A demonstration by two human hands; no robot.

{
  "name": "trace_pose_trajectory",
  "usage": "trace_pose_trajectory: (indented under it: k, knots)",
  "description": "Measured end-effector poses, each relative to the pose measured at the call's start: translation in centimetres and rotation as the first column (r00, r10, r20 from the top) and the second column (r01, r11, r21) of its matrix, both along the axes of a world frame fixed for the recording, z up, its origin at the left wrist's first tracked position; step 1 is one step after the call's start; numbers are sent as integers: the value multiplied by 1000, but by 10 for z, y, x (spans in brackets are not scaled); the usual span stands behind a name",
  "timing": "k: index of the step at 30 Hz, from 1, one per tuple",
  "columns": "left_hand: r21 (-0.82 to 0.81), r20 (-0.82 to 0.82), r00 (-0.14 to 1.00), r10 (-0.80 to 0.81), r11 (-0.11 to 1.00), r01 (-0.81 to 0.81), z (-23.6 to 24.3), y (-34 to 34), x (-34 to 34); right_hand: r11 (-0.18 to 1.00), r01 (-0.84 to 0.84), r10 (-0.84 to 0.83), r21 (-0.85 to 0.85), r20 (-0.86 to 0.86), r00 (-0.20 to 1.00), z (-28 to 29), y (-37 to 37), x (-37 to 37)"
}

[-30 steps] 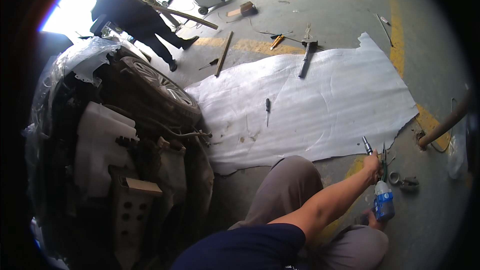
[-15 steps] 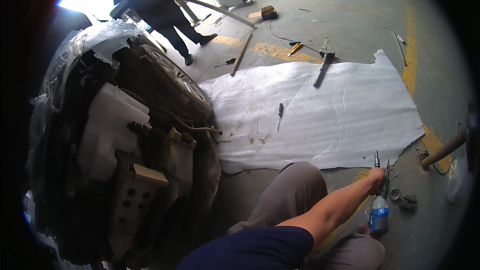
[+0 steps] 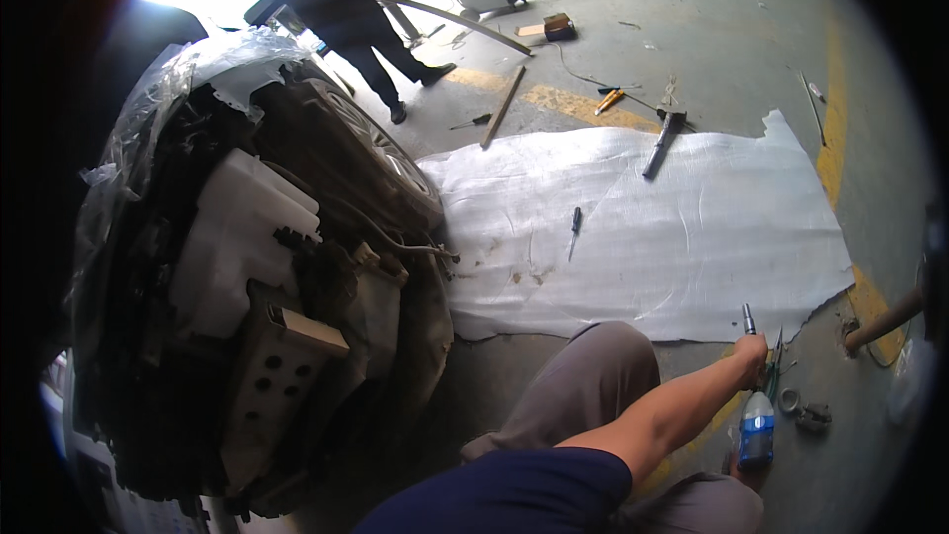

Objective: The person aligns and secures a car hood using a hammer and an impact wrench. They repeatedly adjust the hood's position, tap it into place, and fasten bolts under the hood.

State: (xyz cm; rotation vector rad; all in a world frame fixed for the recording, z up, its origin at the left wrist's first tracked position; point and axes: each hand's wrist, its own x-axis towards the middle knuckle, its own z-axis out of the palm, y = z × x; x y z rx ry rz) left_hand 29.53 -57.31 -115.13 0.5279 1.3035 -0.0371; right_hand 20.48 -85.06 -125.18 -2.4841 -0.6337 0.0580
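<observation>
Evidently, a metal socket shaft (image 3: 748, 318) is grasped in the curled fingers of the left hand (image 3: 751, 352), in line with a blue power tool (image 3: 757, 438). The right hand (image 3: 754, 478) is mostly hidden behind the tool; its finger state cannot be told. Green-handled pliers (image 3: 774, 360) are seen beside the left hand; a screwdriver (image 3: 575, 225) is laid on the white sheet (image 3: 613, 277).

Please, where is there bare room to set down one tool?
The white sheet has bare space between the screwdriver and its right edge; the floor, between the T-shaped tool and the thin rod. Around the left hand it is crowded: blue item, metal parts.
</observation>
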Motion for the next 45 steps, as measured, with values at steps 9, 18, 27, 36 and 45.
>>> trace_pose_trajectory:
  k: [9,18,27,36,45]
  knots:
    - [824,-393,565,-725,-551,-134,249,46,-133,858,-94,221,504,-198,955,183,-15,46]
    - [511,-509,355,-784,-607,-608,323,75,-184,662,-679,717,317,-3,697,344,34,21]
    - [660,-570,208,-795,-594,-459,330,62,-205,577,-784,813,229,-65,579,405,20,-6]
    - [688,-595,-3,-804,-508,-519,317,81,-157,597,-784,784,173,79,615,459,44,7]
    - [871,-467,-395,-791,-332,-363,315,76,-146,610,-775,780,167,46,624,455,27,-4]
